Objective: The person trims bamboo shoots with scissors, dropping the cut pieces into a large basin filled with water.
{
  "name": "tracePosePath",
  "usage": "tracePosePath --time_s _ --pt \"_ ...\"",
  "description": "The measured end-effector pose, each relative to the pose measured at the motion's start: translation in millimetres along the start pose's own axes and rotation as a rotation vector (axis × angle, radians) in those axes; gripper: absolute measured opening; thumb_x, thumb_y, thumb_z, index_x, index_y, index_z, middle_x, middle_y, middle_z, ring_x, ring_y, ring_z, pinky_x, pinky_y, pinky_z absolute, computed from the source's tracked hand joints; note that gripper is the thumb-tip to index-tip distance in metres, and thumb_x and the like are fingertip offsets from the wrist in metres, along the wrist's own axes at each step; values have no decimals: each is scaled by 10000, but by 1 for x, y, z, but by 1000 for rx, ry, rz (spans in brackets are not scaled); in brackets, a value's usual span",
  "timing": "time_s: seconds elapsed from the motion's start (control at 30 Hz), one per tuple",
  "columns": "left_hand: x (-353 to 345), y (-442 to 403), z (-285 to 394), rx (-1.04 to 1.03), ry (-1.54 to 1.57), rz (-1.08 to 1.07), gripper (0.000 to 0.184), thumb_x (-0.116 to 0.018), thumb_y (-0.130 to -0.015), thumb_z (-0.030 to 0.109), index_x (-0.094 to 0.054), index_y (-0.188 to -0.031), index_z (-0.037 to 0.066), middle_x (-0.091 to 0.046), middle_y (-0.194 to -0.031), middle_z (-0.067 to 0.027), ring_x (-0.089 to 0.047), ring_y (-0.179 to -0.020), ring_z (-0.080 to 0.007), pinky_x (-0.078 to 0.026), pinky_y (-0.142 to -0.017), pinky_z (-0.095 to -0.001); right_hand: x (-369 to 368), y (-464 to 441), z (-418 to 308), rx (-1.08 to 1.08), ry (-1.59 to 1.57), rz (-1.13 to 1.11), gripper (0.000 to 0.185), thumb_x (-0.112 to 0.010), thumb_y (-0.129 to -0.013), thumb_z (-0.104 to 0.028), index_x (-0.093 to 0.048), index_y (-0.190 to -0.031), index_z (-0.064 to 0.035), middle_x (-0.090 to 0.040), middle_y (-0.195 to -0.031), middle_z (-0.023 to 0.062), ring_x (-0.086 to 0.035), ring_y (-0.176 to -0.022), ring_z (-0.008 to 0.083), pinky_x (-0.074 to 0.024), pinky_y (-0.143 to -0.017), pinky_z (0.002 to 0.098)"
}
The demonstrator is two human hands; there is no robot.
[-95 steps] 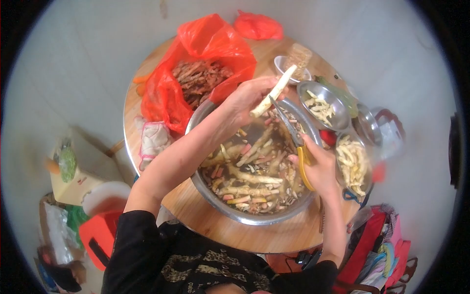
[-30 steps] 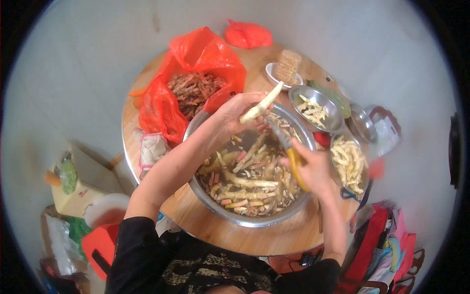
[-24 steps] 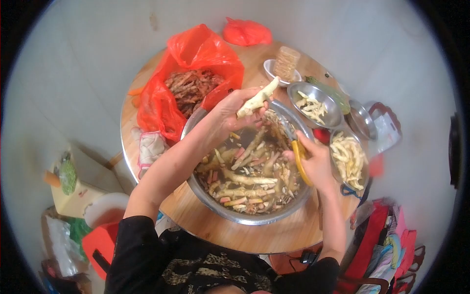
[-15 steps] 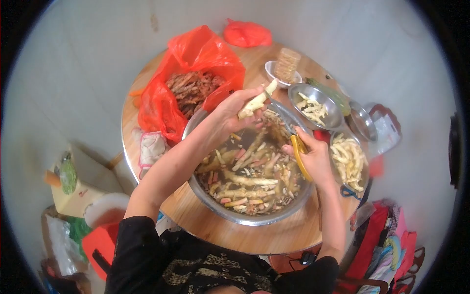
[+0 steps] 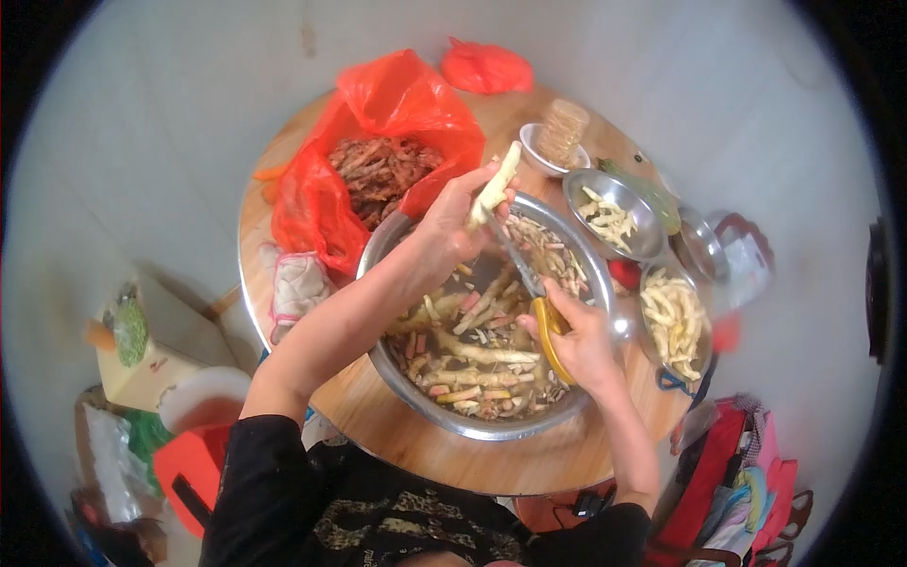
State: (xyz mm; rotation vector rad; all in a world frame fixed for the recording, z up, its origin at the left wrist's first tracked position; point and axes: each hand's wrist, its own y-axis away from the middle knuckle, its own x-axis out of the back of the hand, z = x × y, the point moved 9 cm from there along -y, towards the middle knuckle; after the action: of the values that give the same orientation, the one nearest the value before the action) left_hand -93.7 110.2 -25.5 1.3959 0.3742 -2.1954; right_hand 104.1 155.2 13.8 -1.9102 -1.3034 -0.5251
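Note:
My left hand (image 5: 463,219) is closed round a pale peeled root piece (image 5: 498,187), held upright above the upper rim of a large metal basin (image 5: 477,427). My right hand (image 5: 586,342) grips yellow-handled scissors (image 5: 551,340), whose blades reach up-left to the lower end of the piece. Murky water in the basin holds pale roots (image 5: 484,353) and many small cut bits, some pink. To the right, a metal bowl (image 5: 631,241) has a few pale pieces in it, and a fuller bowl (image 5: 709,333) below is heaped with more.
A red plastic bag (image 5: 316,203) of brown roots stands at the table's upper left, above a white glove (image 5: 300,283). Behind the basin are a small red bag (image 5: 487,70) and a white dish (image 5: 534,149) under a clear container (image 5: 564,130). Another metal bowl (image 5: 701,248) is farther right.
The root piece has turned more upright in my left hand. My right hand has moved left and slightly down, bringing the scissor blades to the lower end of the piece.

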Motion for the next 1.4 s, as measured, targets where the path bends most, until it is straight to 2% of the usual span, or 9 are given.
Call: tracePosePath --time_s 0.27,0.37,0.5,0.7,0.83,0.9,0.97,1.2,1.4 --pt "11 -6 5 -42 -147 38 254 -590 -954 335 -608 -1062 106 -635 -822 -5 -587 -645 -145 -514 -575 -312 11 2 -13 168 9 20 541 -810 -815 -190 -608 -1261 38 -705 -1068 229 -727 -939 293 -568 -773 360" --pt "7 -4 1 -22 -178 14 225 -589 -953 326 -603 -1030 115 -616 -802 1 -574 -640 -155 -516 -594 -372 17 -5 -8 -37 69 37 541 -818 -809 -207 -616 -1251 31 -706 -1064 228 -728 -941 288 -570 -771 363" --pt "-1 14 8 -57 -252 159 200 -585 -953 318 -595 -1021 131 -596 -793 -7 -565 -648 -162 -511 -606 -429 -3 7 -10 156 71 1 564 -842 -789 -241 -637 -1247 15 -714 -993 221 -728 -851 242 -558 -738 326" --pt "2 -1 -5 76 -145 35 289 -575 -953 300 -536 -1212 179 -584 -800 -14 -564 -646 -165 -522 -592 -467 9 10 23 -188 -131 54 563 -835 -809 -215 -621 -1263 38 -728 -1043 194 -687 -872 128 -551 -767 311" --pt "-5 2 5 -50 -311 -44 367 -569 -951 269 -499 -1297 172 -571 -780 -14 -564 -650 -164 -525 -574 -469 -4 14 9 -26 20 -79 578 -842 -801 -213 -616 -1269 39 -736 -961 183 -668 -834 125 -538 -761 291" --pt "-14 8 7 -70 -353 -106 454 -565 -952 192 -408 -1370 106 -554 -809 -57 -598 -649 -204 -563 -623 -371 0 16 10 -43 -8 -74 568 -842 -799 -219 -626 -1254 42 -736 -937 185 -688 -831 155 -538 -750 302" --pt "-19 9 6 -69 -333 -113 473 -569 -948 190 -402 -1383 104 -555 -813 -61 -597 -637 -204 -558 -598 -370 11 13 19 -225 -113 -52 554 -838 -801 -225 -634 -1239 46 -732 -971 208 -722 -867 215 -546 -761 323" --pt "-23 5 8 -55 -302 -257 473 -574 -944 179 -421 -1383 90 -593 -851 -79 -609 -627 -191 -572 -574 -387 4 17 2 -12 35 -56 537 -842 -787 -231 -656 -1233 2 -724 -1053 202 -731 -888 256 -556 -792 335" --pt "1 -7 14 -221 -627 62 359 -572 -954 146 -514 -1268 -16 -640 -888 -98 -645 -687 -204 -581 -586 -360 32 21 -1 -189 150 27 602 -870 -729 -264 -658 -1245 -38 -706 -1110 205 -720 -976 278 -554 -849 350"
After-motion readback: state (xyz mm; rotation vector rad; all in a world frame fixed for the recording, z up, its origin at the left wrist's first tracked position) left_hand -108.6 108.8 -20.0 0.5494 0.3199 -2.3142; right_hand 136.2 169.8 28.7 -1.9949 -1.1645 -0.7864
